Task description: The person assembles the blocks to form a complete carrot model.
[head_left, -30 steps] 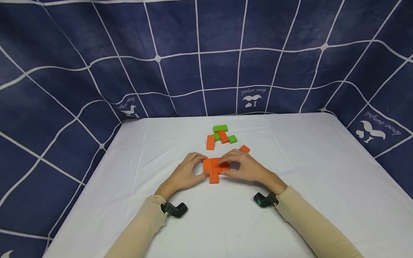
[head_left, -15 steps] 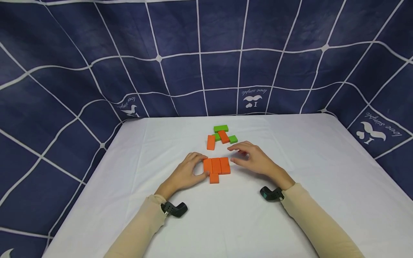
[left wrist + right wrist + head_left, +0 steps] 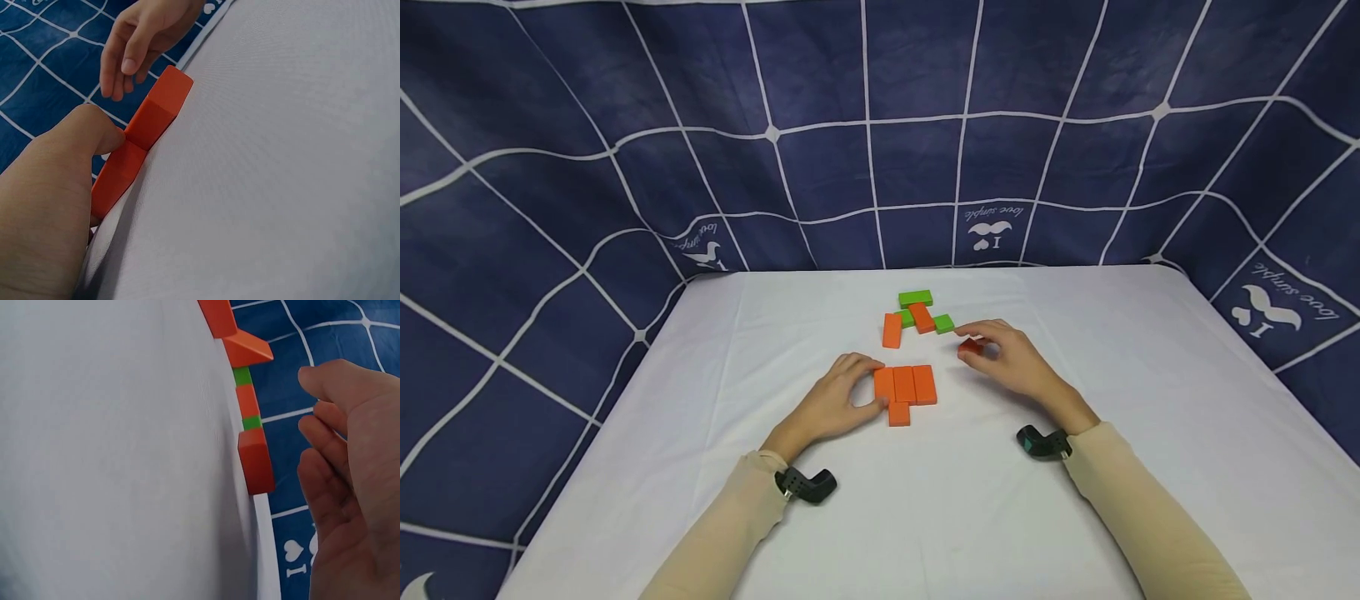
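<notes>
In the head view, three orange blocks [image 3: 925,385] lie side by side on the white cloth, with a shorter orange block [image 3: 898,415] against their near side. My left hand [image 3: 827,404] holds the leftmost orange block [image 3: 883,382], thumb at its near end and fingers at its far end. The left wrist view shows that thumb pressed to the orange piece [image 3: 115,172]. To the right, my right hand [image 3: 1011,360] hovers around a separate orange block [image 3: 967,347], partly covered by the fingers. In the right wrist view its fingers are spread, apart from the orange block [image 3: 256,462].
Farther back lies a loose group: a long green block [image 3: 915,297], two smaller green blocks [image 3: 944,323] and two orange blocks [image 3: 892,331], one leaning among the green ones. A dark blue gridded cloth [image 3: 917,158] hangs behind the table [image 3: 865,517].
My right hand has left the rightmost block of the row and moved right and away to the separate orange block. The left hand has stayed on the row.
</notes>
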`<state>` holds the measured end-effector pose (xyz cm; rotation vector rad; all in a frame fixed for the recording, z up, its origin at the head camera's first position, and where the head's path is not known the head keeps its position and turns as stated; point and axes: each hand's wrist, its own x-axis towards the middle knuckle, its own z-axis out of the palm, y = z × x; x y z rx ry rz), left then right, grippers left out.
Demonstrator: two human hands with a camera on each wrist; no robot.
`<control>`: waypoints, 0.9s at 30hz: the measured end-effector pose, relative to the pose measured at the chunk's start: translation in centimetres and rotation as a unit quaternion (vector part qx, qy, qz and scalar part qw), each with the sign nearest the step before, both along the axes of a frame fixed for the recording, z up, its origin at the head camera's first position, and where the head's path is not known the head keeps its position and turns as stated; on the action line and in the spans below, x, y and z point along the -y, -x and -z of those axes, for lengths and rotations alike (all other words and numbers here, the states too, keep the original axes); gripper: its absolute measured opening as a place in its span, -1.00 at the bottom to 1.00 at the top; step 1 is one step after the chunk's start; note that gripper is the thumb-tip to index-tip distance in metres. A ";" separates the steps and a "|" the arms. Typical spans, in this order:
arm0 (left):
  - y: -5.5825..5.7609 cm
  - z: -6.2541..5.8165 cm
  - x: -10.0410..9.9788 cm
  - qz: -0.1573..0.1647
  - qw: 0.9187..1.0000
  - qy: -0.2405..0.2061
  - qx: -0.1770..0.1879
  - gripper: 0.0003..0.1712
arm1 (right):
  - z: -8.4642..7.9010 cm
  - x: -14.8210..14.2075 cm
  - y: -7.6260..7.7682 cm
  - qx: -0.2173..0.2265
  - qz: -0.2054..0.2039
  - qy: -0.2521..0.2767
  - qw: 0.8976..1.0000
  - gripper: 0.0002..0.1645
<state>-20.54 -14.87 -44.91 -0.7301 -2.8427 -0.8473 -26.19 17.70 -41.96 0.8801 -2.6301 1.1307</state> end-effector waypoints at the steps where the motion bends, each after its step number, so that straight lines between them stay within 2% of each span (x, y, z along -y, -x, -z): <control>1: 0.0 0.0 0.0 0.000 1.000 0.000 0.000 -0.35 | 0.1 -0.2 0.1 0.001 0.005 -0.001 1.000 -0.51; 8: -0.1 0.0 0.0 -0.001 1.000 0.001 0.002 -0.35 | 0.7 -0.9 0.6 0.023 0.022 -0.007 0.999 -0.50; 16: -0.1 0.0 0.1 -0.001 1.000 0.001 0.000 -0.35 | 1.0 -1.5 0.6 0.078 0.022 -0.035 0.996 -0.50; 27: -0.1 -0.1 -0.1 0.001 1.000 -0.004 -0.005 -0.36 | 1.2 -1.8 0.9 0.073 0.014 -0.043 0.996 -0.48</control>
